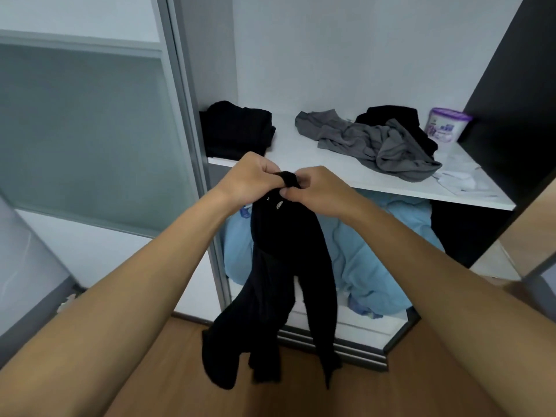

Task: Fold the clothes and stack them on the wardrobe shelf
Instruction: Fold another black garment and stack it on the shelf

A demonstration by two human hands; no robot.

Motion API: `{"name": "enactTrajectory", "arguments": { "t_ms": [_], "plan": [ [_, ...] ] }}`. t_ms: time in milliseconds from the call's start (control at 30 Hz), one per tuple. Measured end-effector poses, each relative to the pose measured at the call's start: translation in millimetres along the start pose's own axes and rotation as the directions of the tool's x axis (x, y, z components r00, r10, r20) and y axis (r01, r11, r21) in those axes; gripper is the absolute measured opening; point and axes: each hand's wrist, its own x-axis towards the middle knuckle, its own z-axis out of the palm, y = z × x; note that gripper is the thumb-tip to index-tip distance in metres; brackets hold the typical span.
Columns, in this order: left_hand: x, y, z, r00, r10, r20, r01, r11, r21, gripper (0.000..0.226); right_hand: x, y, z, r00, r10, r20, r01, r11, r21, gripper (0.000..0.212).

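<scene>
I read L hand [252, 179] and R hand [313, 186] close together, fingers [270, 169] curled, pinching top edge of black garment [285, 266] just in front of shelf [301, 147] lip. Held high so fabric hangs free, prob. to straighten it before folding. At shelf left end: folded black stack [237, 130].

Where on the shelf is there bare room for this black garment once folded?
Bare patch: the white shelf between the folded black stack at left and the crumpled grey garment, through to the front edge. Right half is crowded: grey garment, black clothing behind it, purple-lidded tub, white cloth in front.
</scene>
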Motion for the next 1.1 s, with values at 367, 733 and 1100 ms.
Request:
{"name": "enactTrajectory", "arguments": {
  "t_ms": [367,733,1100],
  "plan": [
    [-28.1,-97.9,-5.3,0.949,-0.228,0.219,0.180,0.959,0.219,0.032,8.5,5.7,22.8,0.964,0.022,-0.266,0.005,0.995,0.101,0.019],
    [-15.1,-109.7,-13.7,0.938,-0.194,-0.288,0.168,0.979,-0.114,0.029,-19.0,46.4,43.5,0.964,0.245,0.107,-0.250,0.968,0.035,0.036],
    [4.2,-87.8,-1.9,0.961,-0.165,-0.221,0.162,0.986,-0.031,0.021,-23.1,67.7,24.5,0.911,0.318,0.262,-0.297,0.948,-0.116,0.026]
  ]
}}
